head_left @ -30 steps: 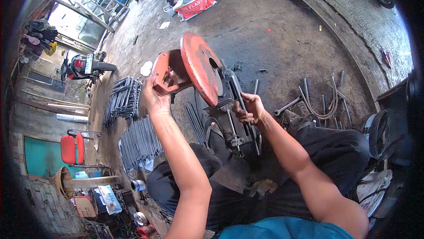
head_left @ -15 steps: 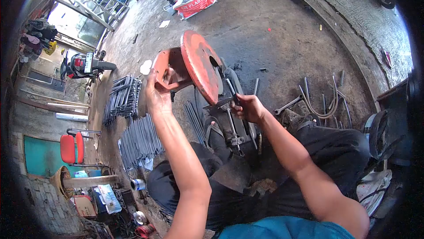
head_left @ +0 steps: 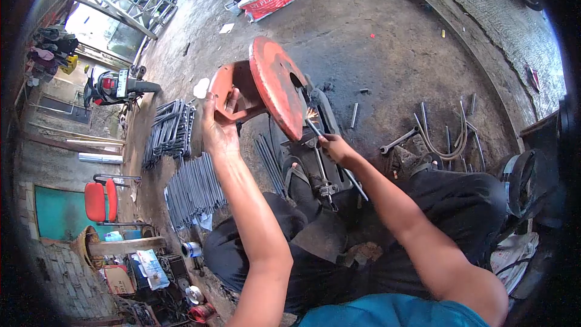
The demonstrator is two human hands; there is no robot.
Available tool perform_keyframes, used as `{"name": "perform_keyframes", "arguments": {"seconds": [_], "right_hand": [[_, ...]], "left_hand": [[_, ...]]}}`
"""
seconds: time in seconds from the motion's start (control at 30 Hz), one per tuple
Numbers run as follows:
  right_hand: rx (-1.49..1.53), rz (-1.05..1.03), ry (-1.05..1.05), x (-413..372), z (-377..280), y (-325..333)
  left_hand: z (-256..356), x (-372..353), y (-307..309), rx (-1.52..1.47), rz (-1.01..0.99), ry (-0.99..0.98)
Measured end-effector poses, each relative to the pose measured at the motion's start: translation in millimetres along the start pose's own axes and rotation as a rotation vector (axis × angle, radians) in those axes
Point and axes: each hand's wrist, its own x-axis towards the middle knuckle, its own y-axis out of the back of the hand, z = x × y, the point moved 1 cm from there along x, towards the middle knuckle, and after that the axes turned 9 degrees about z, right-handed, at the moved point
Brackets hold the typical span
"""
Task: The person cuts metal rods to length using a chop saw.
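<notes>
My left hand (head_left: 223,124) is closed around the handle frame of an orange-red cut-off saw (head_left: 275,82), whose round guard stands upright in front of me. My right hand (head_left: 336,148) grips a slim grey metal rod (head_left: 313,127), its far end at the saw's cutting area beside the guard. Small orange sparks (head_left: 311,113) show at that end. Below the right wrist, a length of grey rod (head_left: 357,185) sticks out. Beneath the guard is the saw's screw clamp (head_left: 322,176). The guard hides most of the disc.
Bundled grey rods (head_left: 195,194) and bent metal frames (head_left: 169,127) lie on the left. To the right are a wrench (head_left: 399,140), curved tubes (head_left: 445,151) and a short tube (head_left: 354,115). A red-and-white plastic sack (head_left: 266,1) stands ahead; a motorcycle (head_left: 118,87) is far left.
Sparks have appeared at the rod's end. My right hand has shifted slightly down and the rod is tilted more. My left hand stays on the saw, which has barely moved.
</notes>
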Motion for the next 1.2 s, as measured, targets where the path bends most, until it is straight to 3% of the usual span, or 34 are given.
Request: {"name": "perform_keyframes", "arguments": {"seconds": [0.13, 0.23, 0.4, 0.47, 0.53, 0.6, 0.63, 0.67, 0.7, 0.73, 0.8, 0.87, 0.9, 1.0, 1.1, 1.2], "right_hand": [[-0.370, 0.217, 0.168, 29, 29, -5], [-0.520, 0.281, 0.145, 20, 13, -7], [-0.573, 0.338, 0.224, 13, 5, -7], [-0.583, 0.362, 0.263, 16, 9, -7], [-0.654, 0.396, 0.215, 14, 4, -8], [-0.672, 0.395, 0.210, 7, -1, -10], [-0.692, 0.394, 0.208, 6, -3, -11], [-0.692, 0.394, 0.211, 6, -2, -13], [-0.671, 0.417, 0.231, 7, 2, -14], [-0.655, 0.442, 0.250, 9, 6, -13], [-0.653, 0.448, 0.270, 12, 15, -14], [-0.663, 0.436, 0.220, 4, 6, -17], [-0.673, 0.407, 0.231, 2, 5, -17], [-0.676, 0.355, 0.124, 1, -4, -22], [-0.674, 0.344, 0.147, -4, -10, -25], [-0.677, 0.335, 0.169, -3, -8, -24]], "left_hand": [[2, -8, -3, 0.028, -0.079, 0.037], [2, -7, 0, 0.047, -0.083, 0.020], [-6, -10, 6, 0.034, -0.107, 0.005], [-16, -19, 8, -0.064, -0.023, -0.160], [-40, -29, 17, 0.076, 0.149, -0.399], [-124, -40, 87, -0.011, 0.565, -0.018], [-137, -88, 69, 0.201, 0.688, 0.257], [-193, -106, 95, 0.375, 0.503, 0.238], [-212, -133, 80, 0.256, 0.540, 0.542], [-258, -148, 107, 0.292, 0.363, 0.839], [-301, -192, 98, 0.153, 0.206, 0.788], [-334, -213, 102, -0.175, -0.004, 0.915], [-330, -219, 92, -0.055, 0.186, 0.807], [-351, -220, 103, -0.146, 0.051, 0.650], [-351, -219, 108, -0.179, 0.183, 0.753], [-296, -226, 71, -0.122, 0.275, 0.773]]}}
